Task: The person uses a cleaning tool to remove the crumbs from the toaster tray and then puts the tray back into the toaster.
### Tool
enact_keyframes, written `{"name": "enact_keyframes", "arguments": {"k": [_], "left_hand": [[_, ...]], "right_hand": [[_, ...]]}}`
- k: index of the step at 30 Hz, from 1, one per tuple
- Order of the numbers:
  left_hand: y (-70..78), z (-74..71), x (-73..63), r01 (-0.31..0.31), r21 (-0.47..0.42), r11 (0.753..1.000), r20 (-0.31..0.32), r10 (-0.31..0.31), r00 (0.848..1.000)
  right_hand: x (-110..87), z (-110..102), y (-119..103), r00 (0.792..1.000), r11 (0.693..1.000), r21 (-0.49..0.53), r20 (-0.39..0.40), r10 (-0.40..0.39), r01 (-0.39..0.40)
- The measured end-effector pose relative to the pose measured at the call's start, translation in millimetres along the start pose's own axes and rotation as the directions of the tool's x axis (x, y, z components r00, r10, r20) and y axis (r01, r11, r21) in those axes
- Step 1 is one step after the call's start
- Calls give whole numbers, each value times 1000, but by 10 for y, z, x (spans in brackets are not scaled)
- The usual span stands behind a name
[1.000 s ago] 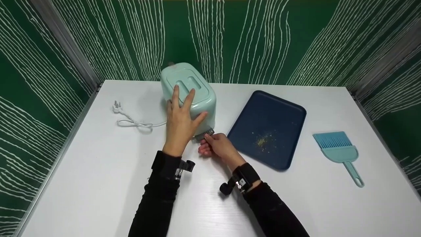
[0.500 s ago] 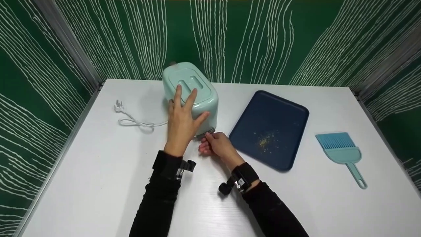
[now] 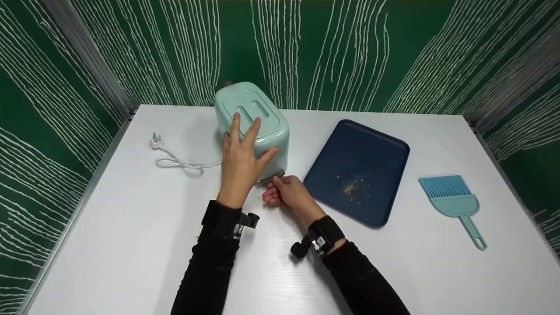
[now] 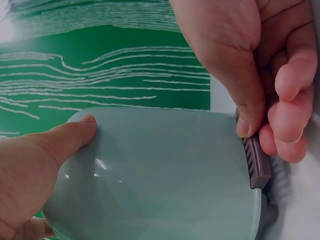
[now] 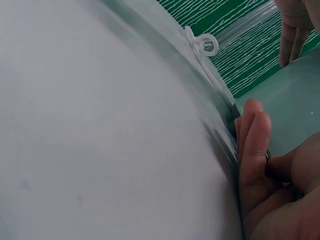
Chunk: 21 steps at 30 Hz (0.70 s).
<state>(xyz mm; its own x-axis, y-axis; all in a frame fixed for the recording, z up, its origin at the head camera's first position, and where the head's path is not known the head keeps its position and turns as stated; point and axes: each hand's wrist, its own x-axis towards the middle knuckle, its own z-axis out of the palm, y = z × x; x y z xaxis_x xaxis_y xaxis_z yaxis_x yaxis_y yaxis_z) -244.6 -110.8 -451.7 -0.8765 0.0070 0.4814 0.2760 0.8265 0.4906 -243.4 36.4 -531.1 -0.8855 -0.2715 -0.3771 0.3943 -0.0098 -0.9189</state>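
A mint-green toaster [image 3: 275,142] stands at the back left of the white table, its lid marked by two long recesses. My left hand [image 3: 238,164] rests on its near end with fingers spread over the lid; the left wrist view shows the thumb lying flat against the body. Low on the same end sticks out the ribbed grey-brown handle of a crumb tray [image 4: 258,167]. My right hand [image 3: 292,191] pinches this handle, thumb above and the other fingers curled beneath. Most of the crumb tray is hidden inside the toaster.
Right of the toaster lies a dark blue tray [image 3: 358,148] with yellowish crumbs [image 3: 350,188] scattered on it. A light-blue hand brush with dustpan [image 3: 455,204] lies farther right. The toaster's white cord and plug [image 3: 175,163] are on the left, and green walls surround the table.
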Motion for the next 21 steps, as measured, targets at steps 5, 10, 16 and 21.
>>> {"name": "enact_keyframes", "arguments": {"k": [5,10,16,21], "left_hand": [[10,-7,5,-5,7,1000,-6,5,1000],[11,-10,11,1,5,1000,-3,-1,1000],[3,-10,14,8,1,1000,2,-8,1000],[-13,-17,28,6,4,1000,11,-6,1000]], "right_hand": [[-1,-4,-12,1000,1000,6,4,7,-7],[9,-11,-17,1000,1000,12,0,15,-15],[10,-8,-26,999,999,26,-12,30,-30],[9,8,-28,999,999,30,-27,40,-39]]}}
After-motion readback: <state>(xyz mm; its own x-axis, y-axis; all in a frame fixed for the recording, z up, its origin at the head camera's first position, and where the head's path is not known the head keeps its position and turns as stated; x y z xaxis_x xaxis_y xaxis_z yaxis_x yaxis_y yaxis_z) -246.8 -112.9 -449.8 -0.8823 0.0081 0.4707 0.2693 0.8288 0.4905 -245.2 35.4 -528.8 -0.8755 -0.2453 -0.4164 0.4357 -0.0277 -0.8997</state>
